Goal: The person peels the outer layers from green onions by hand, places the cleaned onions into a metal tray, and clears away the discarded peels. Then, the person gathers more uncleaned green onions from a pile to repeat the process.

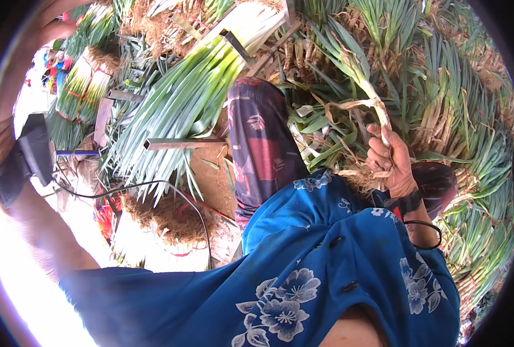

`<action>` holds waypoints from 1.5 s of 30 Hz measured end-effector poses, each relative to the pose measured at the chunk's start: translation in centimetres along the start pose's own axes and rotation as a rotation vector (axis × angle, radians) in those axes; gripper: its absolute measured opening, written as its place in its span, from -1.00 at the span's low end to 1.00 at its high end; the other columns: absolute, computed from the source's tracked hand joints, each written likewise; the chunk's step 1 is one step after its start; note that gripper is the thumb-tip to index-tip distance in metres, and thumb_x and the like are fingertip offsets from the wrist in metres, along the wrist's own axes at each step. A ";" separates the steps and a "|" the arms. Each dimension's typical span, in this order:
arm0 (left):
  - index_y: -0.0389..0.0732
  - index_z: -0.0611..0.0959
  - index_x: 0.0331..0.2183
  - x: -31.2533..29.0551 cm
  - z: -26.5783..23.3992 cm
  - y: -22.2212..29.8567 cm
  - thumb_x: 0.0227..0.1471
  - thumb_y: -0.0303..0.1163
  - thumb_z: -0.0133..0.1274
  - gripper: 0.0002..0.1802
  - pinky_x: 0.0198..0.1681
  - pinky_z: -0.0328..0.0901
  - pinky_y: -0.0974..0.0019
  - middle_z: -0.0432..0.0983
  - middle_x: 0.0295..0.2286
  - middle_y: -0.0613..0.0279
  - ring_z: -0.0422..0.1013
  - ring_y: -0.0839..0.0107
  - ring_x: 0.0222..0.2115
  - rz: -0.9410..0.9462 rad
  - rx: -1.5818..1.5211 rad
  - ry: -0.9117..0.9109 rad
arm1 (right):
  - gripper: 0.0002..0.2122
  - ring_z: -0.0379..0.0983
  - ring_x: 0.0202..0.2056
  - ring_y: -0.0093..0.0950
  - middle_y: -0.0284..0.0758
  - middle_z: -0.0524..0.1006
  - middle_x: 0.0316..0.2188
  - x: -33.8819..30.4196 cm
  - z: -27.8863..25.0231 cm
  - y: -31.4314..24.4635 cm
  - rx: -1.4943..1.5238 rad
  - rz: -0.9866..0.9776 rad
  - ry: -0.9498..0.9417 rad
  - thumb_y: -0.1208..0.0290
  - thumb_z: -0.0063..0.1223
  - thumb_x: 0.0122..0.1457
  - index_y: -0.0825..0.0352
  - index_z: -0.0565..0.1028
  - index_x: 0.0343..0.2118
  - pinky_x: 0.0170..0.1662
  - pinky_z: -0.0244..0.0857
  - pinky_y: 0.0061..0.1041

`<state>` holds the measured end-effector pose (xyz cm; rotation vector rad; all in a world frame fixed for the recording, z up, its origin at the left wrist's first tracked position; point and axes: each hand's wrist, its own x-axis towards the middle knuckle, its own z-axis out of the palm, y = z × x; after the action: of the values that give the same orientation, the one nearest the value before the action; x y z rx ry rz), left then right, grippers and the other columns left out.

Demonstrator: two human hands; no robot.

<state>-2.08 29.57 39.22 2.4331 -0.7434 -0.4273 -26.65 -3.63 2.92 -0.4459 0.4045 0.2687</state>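
Note:
My right hand (389, 155) is closed around the lower stalk of a single green onion (366, 85). Its leaves point away from me, and dry brown outer skin peels off the stalk. Shaggy roots (366, 174) show just below the fist. My left hand (22, 69) is raised at the far left, close to the camera and partly cut off by the dark rim. Its fingers stretch out with nothing seen in them. A dark band with a black device (34, 147) sits on that wrist. Trimmed green onions (182, 95) lie in a pile across a metal frame (182, 144) left of my knee.
Untrimmed green onions (454, 110) are heaped ahead and along the right. Tied bundles (83, 92) stand at the upper left, and a root-end bundle (167, 222) sits near my left side. A black cable (190, 199) hangs from the left wrist. My knee (260, 121) juts up in the middle.

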 end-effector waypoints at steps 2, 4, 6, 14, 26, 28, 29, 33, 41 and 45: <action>-0.17 0.50 -0.08 2.2 5.0 0.6 0.10 0.02 -0.20 -0.47 -0.20 0.29 0.41 0.47 -0.14 0.21 0.41 0.45 -0.14 0.069 -0.012 -0.137 | -0.71 0.00 -0.81 -0.74 -0.57 0.11 -0.77 0.2 0.6 0.0 -0.007 0.011 -0.039 0.23 -0.16 0.25 0.34 0.45 -0.16 -0.72 -0.04 -0.65; -0.23 0.50 -0.10 5.6 13.1 -1.3 0.13 0.03 -0.25 -0.44 -0.21 0.32 0.41 0.47 -0.17 0.15 0.40 0.42 -0.13 0.296 -0.223 -0.441 | -0.72 0.00 -0.80 -0.74 -0.58 0.11 -0.77 -0.4 1.0 -0.3 -0.020 -0.006 -0.007 0.24 -0.16 0.25 0.34 0.45 -0.16 -0.71 -0.02 -0.65; -0.25 0.47 -0.07 5.9 18.8 -1.5 0.13 0.00 -0.23 -0.45 -0.25 0.36 0.39 0.46 -0.15 0.12 0.40 0.40 -0.13 0.047 -0.374 -0.550 | -0.71 0.00 -0.79 -0.73 -0.58 0.10 -0.76 0.4 2.4 0.5 -0.039 0.006 -0.092 0.23 -0.18 0.26 0.34 0.43 -0.14 -0.71 0.00 -0.64; -0.26 0.40 -0.12 15.7 43.0 -3.5 0.11 -0.09 -0.05 -0.55 -0.45 0.39 0.23 0.44 -0.27 0.11 0.45 0.29 -0.40 -0.548 -1.183 -0.448 | -0.71 0.00 -0.75 -0.72 -0.58 0.10 -0.73 -3.6 3.7 1.4 -0.007 -0.002 0.071 0.21 -0.24 0.28 0.33 0.37 -0.15 -0.72 -0.07 -0.68; -0.25 0.54 -0.32 16.3 48.1 -2.3 0.04 -0.46 0.07 -0.88 -0.50 0.39 0.30 0.49 -0.47 0.20 0.44 0.36 -0.53 -0.547 -1.547 -0.254 | -0.68 -0.05 -0.77 -0.70 -0.59 0.07 -0.77 -4.1 -1.1 2.4 -0.037 -0.079 -0.009 0.17 -0.28 0.27 0.35 0.37 -0.17 -0.72 -0.13 -0.68; -0.26 0.52 -0.27 15.8 47.6 -1.0 -0.01 -0.49 0.11 -0.80 -0.51 0.39 0.29 0.50 -0.44 0.18 0.44 0.36 -0.55 -0.525 -1.443 -0.152 | -0.68 -0.05 -0.77 -0.68 -0.59 0.06 -0.76 -3.2 -0.1 2.6 0.114 -0.124 0.088 0.14 -0.27 0.26 0.31 0.36 -0.17 -0.70 -0.10 -0.65; -0.26 0.52 -0.26 15.2 47.1 -0.7 -0.04 -0.50 0.12 -0.77 -0.51 0.39 0.31 0.51 -0.43 0.19 0.44 0.37 -0.55 -0.407 -1.416 -0.120 | -0.69 -0.03 -0.76 -0.68 -0.58 0.07 -0.75 -2.4 0.1 2.4 0.084 -0.128 0.155 0.12 -0.26 0.26 0.28 0.37 -0.18 -0.69 -0.08 -0.63; -0.27 0.52 -0.29 14.4 44.5 1.3 -0.09 -0.55 0.14 -0.76 -0.51 0.40 0.38 0.52 -0.43 0.22 0.45 0.43 -0.53 -0.191 -1.444 -0.129 | -0.71 0.00 -0.75 -0.69 -0.57 0.13 -0.75 1.5 -2.5 0.6 0.222 -0.207 0.163 0.13 -0.24 0.24 0.25 0.37 -0.21 -0.68 -0.07 -0.62; -0.28 0.53 -0.31 12.1 36.6 -0.4 0.00 -0.52 0.09 -0.86 -0.46 0.41 0.46 0.50 -0.42 0.22 0.44 0.46 -0.52 -0.077 -1.506 -0.115 | -0.83 0.11 -0.77 -0.66 -0.52 0.25 -0.75 7.7 -6.4 -4.2 0.127 -0.228 0.146 0.22 0.00 0.12 0.21 0.44 -0.43 -0.66 0.06 -0.61; -0.26 0.54 -0.30 9.1 34.0 1.5 0.02 -0.49 0.07 -0.86 -0.41 0.42 0.43 0.51 -0.39 0.22 0.45 0.42 -0.46 -0.014 -1.513 -0.048 | -0.76 0.12 -0.76 -0.65 -0.51 0.27 -0.74 9.3 -7.6 -5.1 0.218 -0.348 0.289 0.19 0.05 0.09 0.28 0.49 -0.36 -0.62 0.17 -0.52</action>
<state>-10.51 9.05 11.84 0.9952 -0.1970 -0.6978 -19.12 -10.06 -5.52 -0.3335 0.6219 -0.1794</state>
